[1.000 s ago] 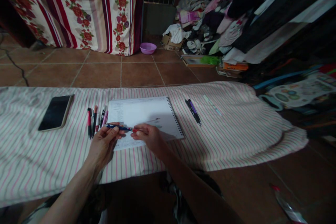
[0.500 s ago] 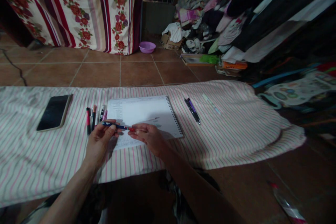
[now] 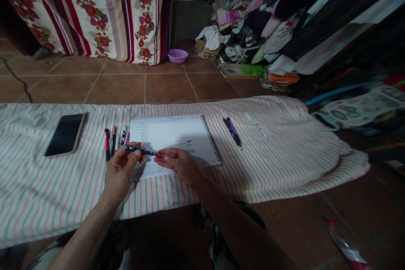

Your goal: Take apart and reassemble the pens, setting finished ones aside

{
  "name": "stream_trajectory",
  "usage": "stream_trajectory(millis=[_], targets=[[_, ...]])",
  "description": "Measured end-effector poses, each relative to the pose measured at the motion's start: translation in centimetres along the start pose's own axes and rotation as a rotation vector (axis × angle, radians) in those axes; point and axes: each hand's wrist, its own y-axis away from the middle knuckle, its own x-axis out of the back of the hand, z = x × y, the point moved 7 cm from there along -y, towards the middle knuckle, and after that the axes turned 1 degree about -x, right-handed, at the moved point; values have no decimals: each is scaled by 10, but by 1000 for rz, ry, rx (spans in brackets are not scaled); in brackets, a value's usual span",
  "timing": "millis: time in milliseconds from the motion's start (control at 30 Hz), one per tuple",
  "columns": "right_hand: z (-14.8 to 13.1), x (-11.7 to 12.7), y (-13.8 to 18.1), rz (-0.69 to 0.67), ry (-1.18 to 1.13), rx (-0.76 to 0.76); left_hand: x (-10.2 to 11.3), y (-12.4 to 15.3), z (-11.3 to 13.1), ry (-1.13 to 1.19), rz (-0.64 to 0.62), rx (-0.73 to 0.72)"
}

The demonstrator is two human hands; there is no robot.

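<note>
Both my hands hold a dark blue pen with a red part (image 3: 148, 152), nearly level above the lower left of a spiral notebook (image 3: 171, 127). My left hand (image 3: 122, 165) pinches its blue end, while the fingers of my right hand (image 3: 181, 165) close around the red end. The notebook lies open, with small writing along its left side and its coil on the right. A thin, dark-tipped line, perhaps a pencil or a drawing, shows on the page. Several pens and markers (image 3: 107, 143) lie left of the notebook, partly behind my left hand.
On the striped cloth (image 3: 284, 152), a phone (image 3: 65, 135) lies at left; two pens (image 3: 233, 133) and a pale slim stick (image 3: 255, 123) lie at right. Beyond are a purple basin (image 3: 177, 56), a flowered curtain (image 3: 104, 12) and piled clothes. A bottle (image 3: 344, 244) lies on the floor.
Almost nothing differs. The view has shifted very slightly; both hands keep the same hold on the pen.
</note>
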Motion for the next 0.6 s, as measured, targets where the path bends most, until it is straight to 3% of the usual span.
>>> stream_trajectory(millis=[600], targets=[[0, 6, -3, 60, 27, 16, 3, -1, -5, 85, 70, 107]])
